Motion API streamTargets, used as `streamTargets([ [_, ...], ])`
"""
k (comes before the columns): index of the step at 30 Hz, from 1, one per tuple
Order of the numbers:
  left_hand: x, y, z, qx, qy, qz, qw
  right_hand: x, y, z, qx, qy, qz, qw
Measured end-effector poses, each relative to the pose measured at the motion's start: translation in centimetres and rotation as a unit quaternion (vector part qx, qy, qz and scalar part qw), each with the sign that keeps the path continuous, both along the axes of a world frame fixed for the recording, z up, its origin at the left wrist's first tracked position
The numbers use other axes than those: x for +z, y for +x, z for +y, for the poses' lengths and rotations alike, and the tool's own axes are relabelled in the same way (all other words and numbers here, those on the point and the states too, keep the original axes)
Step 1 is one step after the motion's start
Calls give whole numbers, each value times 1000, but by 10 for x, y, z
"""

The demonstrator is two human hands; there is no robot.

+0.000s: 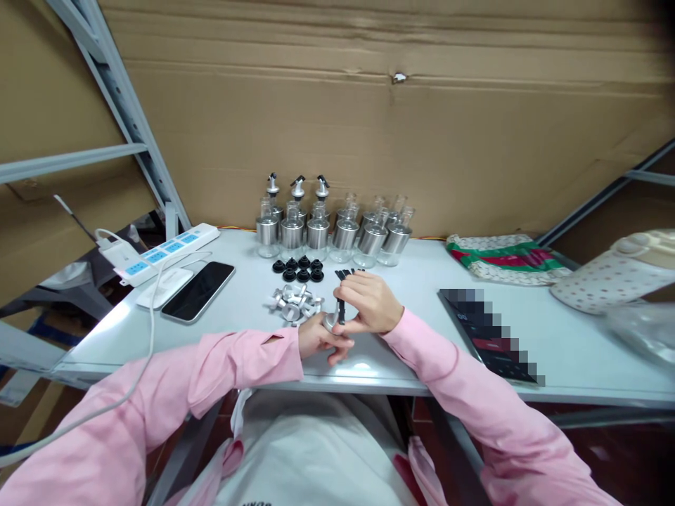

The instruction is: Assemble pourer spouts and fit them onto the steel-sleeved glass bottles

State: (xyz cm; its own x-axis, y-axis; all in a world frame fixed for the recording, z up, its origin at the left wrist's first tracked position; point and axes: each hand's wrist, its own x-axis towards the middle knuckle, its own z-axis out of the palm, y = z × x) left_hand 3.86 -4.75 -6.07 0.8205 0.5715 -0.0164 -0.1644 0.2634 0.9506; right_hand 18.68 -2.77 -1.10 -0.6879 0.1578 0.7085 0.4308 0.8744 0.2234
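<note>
My left hand (316, 337) is closed on a silver pourer spout (330, 321) near the table's front edge. Just above it, my right hand (369, 301) pinches a narrow black strip (341, 310) against the spout; my fingers partly cover where the two meet. More black strips (349, 272) lie in a row behind my right hand. To the left sits a loose pile of silver spouts (295, 303), with several black stoppers (302, 270) in rows behind it.
Glass bottles with steel sleeves (318, 233) stand at the back; three carry finished pourers (298, 186). A phone (199, 292), white charger (165, 288) and power strip (167, 253) lie left. On the right are a dark packet (485, 337), patterned cloth (506, 260) and dotted jug (606, 270).
</note>
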Motion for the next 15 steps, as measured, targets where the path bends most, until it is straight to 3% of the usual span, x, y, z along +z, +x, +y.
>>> streamTargets([
  [4, 4, 1, 2, 12, 18, -9, 1000, 1, -2, -4, 15, -29, 36, 999],
  [8, 8, -1, 3, -17, 94, 4, 995, 2, -2, -6, 29, -72, 44, 996],
  [15, 8, -4, -3, 36, 78, 27, 996, -1, 0, -5, 46, -88, -1, 995],
])
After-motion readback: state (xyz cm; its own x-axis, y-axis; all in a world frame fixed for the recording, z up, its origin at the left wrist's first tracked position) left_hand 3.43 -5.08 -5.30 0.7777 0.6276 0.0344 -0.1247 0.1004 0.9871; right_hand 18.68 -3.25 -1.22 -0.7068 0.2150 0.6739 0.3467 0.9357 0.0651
